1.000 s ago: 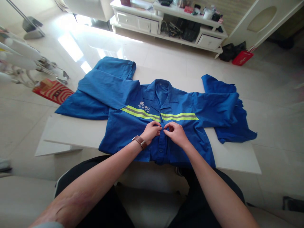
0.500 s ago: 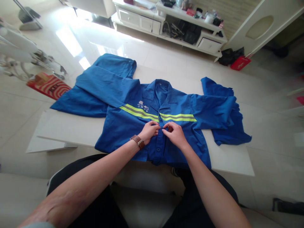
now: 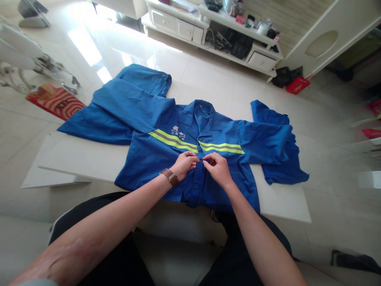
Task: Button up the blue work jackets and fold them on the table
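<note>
A blue work jacket (image 3: 166, 153) with yellow-grey reflective stripes lies spread on a white table (image 3: 98, 165), collar away from me and sleeves out to both sides. My left hand (image 3: 185, 165) pinches the front placket just below the chest stripe. Opposite it, my right hand (image 3: 217, 167) pinches the same placket, thumb and forefinger close together. Whatever button or buttonhole sits between the fingertips is too small to make out. Lower on the placket a dark button (image 3: 195, 186) shows. A brown watch strap (image 3: 169, 176) circles my left wrist.
A red patterned paper bag (image 3: 56, 101) stands left of the table, near a white metal-framed object (image 3: 26, 55). Across the floor is a low white cabinet (image 3: 175, 26) with small items on top. A red box (image 3: 298, 84) and black bag lie at its right end.
The view has shifted slightly, so the jacket and table appear a little further left. Both hands keep their pinch at the same spot on the placket.
</note>
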The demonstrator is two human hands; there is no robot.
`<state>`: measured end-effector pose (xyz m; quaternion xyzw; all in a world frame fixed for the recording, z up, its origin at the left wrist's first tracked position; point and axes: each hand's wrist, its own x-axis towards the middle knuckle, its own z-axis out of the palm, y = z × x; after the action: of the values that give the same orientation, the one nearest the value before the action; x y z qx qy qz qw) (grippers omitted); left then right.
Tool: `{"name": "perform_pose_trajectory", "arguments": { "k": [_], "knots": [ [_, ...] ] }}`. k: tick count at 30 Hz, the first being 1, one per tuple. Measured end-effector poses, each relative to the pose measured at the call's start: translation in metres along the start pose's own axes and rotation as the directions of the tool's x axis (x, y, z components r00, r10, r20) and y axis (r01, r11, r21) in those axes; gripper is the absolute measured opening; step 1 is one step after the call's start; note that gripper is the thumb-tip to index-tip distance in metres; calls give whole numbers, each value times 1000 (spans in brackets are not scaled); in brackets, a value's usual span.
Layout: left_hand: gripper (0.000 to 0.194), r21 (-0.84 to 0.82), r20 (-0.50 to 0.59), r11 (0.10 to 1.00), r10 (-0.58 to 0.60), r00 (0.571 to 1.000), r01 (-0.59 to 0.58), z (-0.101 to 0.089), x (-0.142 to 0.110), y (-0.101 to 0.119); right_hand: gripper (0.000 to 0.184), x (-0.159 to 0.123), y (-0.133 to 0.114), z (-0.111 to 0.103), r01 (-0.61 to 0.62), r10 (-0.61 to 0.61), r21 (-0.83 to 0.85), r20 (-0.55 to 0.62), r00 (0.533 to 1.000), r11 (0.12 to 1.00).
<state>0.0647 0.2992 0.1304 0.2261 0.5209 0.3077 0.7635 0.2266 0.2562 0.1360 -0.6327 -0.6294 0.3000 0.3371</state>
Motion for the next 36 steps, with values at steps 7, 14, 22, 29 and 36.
{"name": "perform_pose_trajectory", "arguments": {
  "k": [7, 14, 22, 29, 36],
  "knots": [
    [39, -26, -27, 1000, 10, 1000, -11, -2, 4, -5, 14, 0, 3, 0, 20, -20, 6, -3, 1000, 1000],
    [42, -95, -4, 995, 19, 1000, -20, -1, 3, -6, 16, 0, 5, 0, 56, -56, -8, -10, 998, 998],
    [43, -104, -11, 992, 71, 997, -71, 0, 1, -6, 17, 0, 3, -1, 58, -57, 4, -31, 998, 998],
    [42, -11, 12, 997, 76, 997, -75, 0, -1, -2, 17, -1, 0, 0, 67, -66, 3, -73, 995, 998],
    [34, 201, 99, 975, 80, 992, -98, -3, -2, 3, 18, -2, 2, 2, 79, -81, -24, -87, 993, 997]
  ]
}}
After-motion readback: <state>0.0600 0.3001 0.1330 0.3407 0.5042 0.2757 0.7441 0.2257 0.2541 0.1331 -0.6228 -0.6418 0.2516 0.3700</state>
